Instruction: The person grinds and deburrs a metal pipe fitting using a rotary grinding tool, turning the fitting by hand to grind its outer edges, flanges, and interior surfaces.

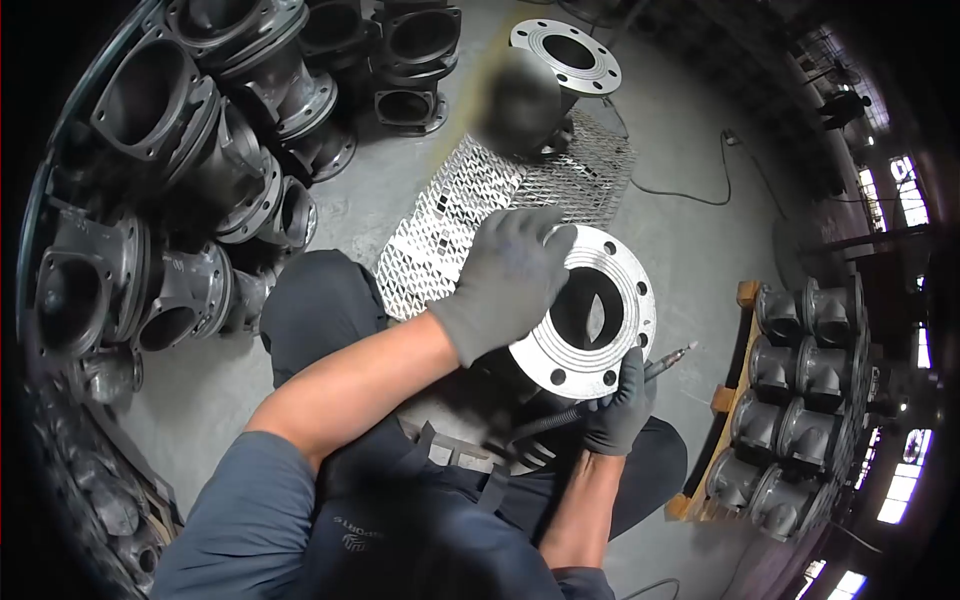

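A cast-metal valve body with a pale, machined flange (631, 262) stands before me, its round bore facing up. My left hand (515, 275), in a grey glove, lies over the flange's upper left rim. The fingers look extended, and their tips are slightly blurred. Beside the lower right rim, my gloved right hand (620, 405) is closed round a slim air grinder (668, 362). Its thin tip points right, away from the flange. A dark ribbed hose (548, 424) runs from the right hand toward my lap.
Ahead lies a patterned metal plate (430, 235), with another flanged casting (530, 38) beyond it. Dark castings (150, 100) are stacked at left. More valve bodies (780, 410) stand on a wooden pallet (722, 398) at right. A cable (690, 200) crosses the floor.
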Demonstrator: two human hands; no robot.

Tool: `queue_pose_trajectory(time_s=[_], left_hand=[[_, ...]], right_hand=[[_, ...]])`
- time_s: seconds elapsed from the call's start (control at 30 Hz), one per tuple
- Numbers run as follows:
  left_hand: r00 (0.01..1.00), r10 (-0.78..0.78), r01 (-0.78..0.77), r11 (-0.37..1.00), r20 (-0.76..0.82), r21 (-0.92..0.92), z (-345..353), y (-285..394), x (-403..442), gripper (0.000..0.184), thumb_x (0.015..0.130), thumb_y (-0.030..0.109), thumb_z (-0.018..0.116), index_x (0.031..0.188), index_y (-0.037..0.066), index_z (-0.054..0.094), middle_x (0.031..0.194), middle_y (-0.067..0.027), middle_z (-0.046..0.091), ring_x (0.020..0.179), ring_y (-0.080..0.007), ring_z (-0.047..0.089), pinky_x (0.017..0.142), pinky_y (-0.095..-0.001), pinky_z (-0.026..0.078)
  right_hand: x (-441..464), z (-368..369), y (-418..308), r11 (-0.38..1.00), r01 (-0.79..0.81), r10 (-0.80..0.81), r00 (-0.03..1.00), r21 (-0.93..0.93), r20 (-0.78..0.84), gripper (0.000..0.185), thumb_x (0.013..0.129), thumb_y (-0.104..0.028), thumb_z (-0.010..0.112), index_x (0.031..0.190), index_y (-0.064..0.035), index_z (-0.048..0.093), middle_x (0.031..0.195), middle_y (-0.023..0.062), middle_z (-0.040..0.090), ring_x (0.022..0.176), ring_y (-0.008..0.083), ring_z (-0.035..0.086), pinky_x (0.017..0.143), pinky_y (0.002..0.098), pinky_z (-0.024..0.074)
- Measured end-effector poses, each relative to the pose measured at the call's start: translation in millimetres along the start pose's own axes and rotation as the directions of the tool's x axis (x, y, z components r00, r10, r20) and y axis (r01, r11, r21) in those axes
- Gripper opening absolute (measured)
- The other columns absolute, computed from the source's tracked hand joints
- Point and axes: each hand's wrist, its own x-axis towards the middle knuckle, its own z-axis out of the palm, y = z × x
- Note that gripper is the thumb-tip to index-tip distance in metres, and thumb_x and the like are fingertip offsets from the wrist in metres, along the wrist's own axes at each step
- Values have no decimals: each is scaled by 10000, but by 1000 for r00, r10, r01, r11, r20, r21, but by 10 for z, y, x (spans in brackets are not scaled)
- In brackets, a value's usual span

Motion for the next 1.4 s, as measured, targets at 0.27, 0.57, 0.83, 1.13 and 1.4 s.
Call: queue_pose_trajectory(time_s=[0.27,0.57,0.83,1.13,1.4], left_hand=[[821,-22,215,938,571,-272,-747,-41,-262,1492,647,699,950,1689,-92,232,1210,-302,689,1107,-480,683,1025,-526,519],[754,-292,536,791,588,-296,-1086,-596,-655,979,717,187,846,1576,-41,435,1302,-268,694,1202,-421,698,1059,-438,528],[670,-470,717,609,574,-339,-1192,-848,-732,721,705,155,795,1356,-55,565,1090,-147,641,1032,-211,609,936,-368,520],[624,-548,776,520,557,-358,-1246,-959,-1033,846,698,104,772,1492,-67,534,1249,-178,688,1152,-283,644,1066,-398,502],[430,-606,903,290,669,-318,-1245,-874,-1149,827,692,73,763,1477,-67,543,1192,-128,666,1120,-183,608,1022,-333,500]], right_hand=[[-497,855,-386,949,162,-92,962,-270,256,315,1073,-199,734,1253,53,675,960,59,760,811,108,668,710,295,535],[122,341,-248,950,24,39,980,-311,196,347,1103,-198,543,1264,55,718,1139,136,751,658,110,618,557,256,491],[138,193,-167,950,-214,260,946,-228,193,512,1118,-123,503,1612,7,476,1181,135,727,693,100,648,567,241,514],[259,159,-81,881,-319,416,873,-349,254,606,1072,-26,478,1676,-36,446,1129,126,736,740,119,705,629,250,567],[262,114,39,838,-329,476,832,-435,287,603,1110,-49,471,1705,-38,372,1098,93,702,726,88,640,607,230,538]])
